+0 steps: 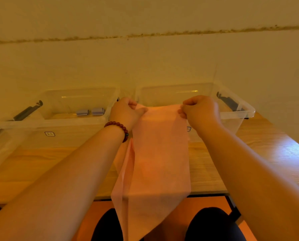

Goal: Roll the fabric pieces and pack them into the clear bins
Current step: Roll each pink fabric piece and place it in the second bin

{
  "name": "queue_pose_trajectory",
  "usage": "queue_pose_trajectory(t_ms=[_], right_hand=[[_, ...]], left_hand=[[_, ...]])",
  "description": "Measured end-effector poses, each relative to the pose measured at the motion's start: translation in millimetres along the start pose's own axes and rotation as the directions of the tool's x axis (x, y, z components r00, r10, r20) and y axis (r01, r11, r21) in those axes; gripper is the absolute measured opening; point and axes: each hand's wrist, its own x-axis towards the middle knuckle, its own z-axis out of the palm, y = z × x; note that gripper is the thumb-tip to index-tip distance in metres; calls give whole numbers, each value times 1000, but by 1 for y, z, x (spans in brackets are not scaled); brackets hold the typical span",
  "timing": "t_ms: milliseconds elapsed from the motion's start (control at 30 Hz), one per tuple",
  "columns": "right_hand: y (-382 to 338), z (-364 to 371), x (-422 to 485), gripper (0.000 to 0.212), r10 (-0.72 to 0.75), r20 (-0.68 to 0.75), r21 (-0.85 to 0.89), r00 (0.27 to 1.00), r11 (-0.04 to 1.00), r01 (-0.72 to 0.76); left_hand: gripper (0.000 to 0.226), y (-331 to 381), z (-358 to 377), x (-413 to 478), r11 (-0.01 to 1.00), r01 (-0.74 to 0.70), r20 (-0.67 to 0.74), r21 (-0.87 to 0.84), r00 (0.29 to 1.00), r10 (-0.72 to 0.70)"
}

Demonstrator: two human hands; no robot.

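Both hands raised over the table (49, 162). Left hand (126, 112) and right hand (200, 112) each pinch a top corner of the pink cloth (159, 157), fingers curled tight. Cloth hangs long axis near-to-far, lower end trailing off the near table edge toward the lap. Right bin (246, 110) just beyond the hands; left bin (79, 119) already holds two grey rolls (90, 111). Rolling likely starts from the held far edge.

Reaching out toward 12 o'clock, side by side; pinching the fabric's (160, 153) top edge in left grip (127, 113) and right grip (200, 111).
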Motion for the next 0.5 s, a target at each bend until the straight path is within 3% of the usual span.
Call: queue_pose_trajectory(t_ms=[133,233,300,400,433,500], right_hand=[[5,-5,-6,21,-143,-73,-37,987,989,140],[18,-6,-21,21,-210,-207,-30,955,978,208],[31,-5,-38,25,-154,-221,12,963,987,161],[48,1,-56,32,85,8,-7,996,996,-85],[51,6,-58,33,190,112,69,975,978,-199],[49,10,-64,32,326,325,336,888,838,-431]], left_hand=[[49,-12,2,-24,977,72,-90,-199,992,-91],[53,-31,8,-46,969,169,56,-179,985,-162],[48,-41,7,-57,939,262,202,-222,955,-219],[21,-43,0,-69,855,377,411,-357,885,-219],[17,-40,-2,-71,810,402,434,-428,877,-207],[14,-34,-8,-70,720,418,416,-555,888,-195]])
